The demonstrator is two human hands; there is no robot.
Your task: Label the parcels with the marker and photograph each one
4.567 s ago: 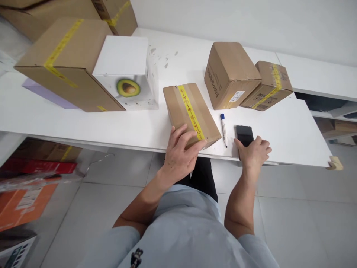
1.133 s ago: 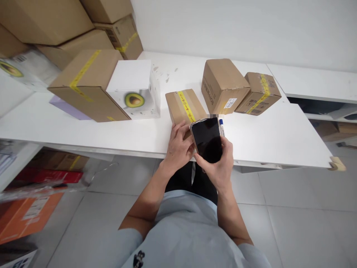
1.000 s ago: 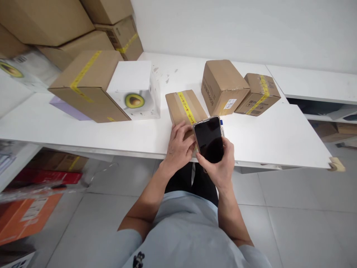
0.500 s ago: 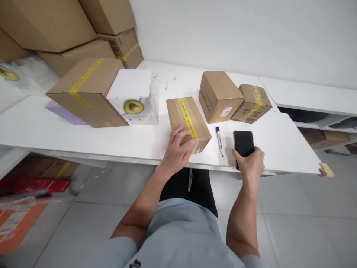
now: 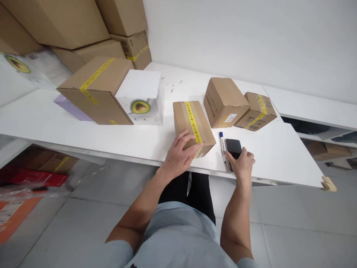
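A brown carton with yellow tape lies near the front edge of the white table. My left hand rests on its near left corner, fingers spread over the top and tape. Right of the carton, my right hand grips a black phone by its sides, thumb on the left and fingers on the right. A white marker with a blue cap lies between carton and phone, close beside the phone.
Two brown cartons stand behind the marker. At left are a large taped carton, a white avocado box and a purple box. Stacked cartons fill the back left corner. A white shelf stands right.
My right hand has moved left with the phone, bringing it close to the marker. My left hand remains on the carton. The whole view has shifted slightly.
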